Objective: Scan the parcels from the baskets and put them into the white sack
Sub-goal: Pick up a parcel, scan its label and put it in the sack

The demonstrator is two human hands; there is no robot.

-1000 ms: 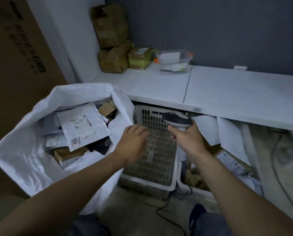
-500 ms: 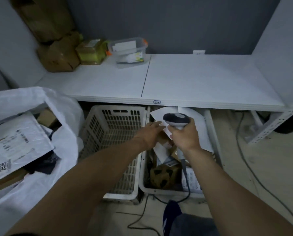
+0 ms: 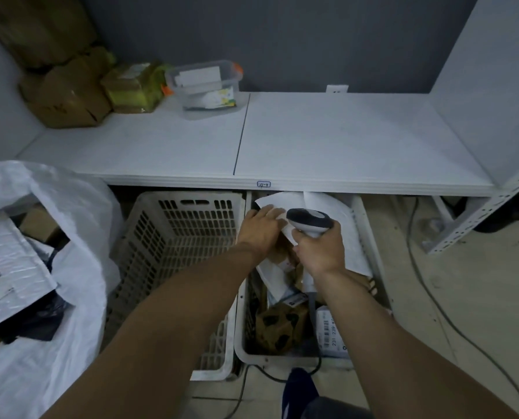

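Two baskets stand on the floor under the counter's (image 3: 312, 140) front edge. The left basket (image 3: 176, 237) shows no parcels, while the right basket (image 3: 370, 237) is piled with them. At that basket's far left corner a white parcel (image 3: 265, 202) leans up, its long side seeming to run rightward behind the scanner (image 3: 309, 220).

The left hand (image 3: 259, 229) lies directly on the parcel's near edge. Its fingers are nearly straight and its thumb is hidden, so a pinch cannot be confirmed. The right hand (image 3: 320, 252) is wrapped round the scanner's handle just beside it, with the head pointing away over the parcel.

The white sack (image 3: 71, 207) stands well apart on the left, on the left hand's side, so that hand is better placed for the carry.

A second ago the left hand hovered by the sack's mouth over the left basket. Half a second ago it was crossing to the right basket, and now it rests on the parcel.
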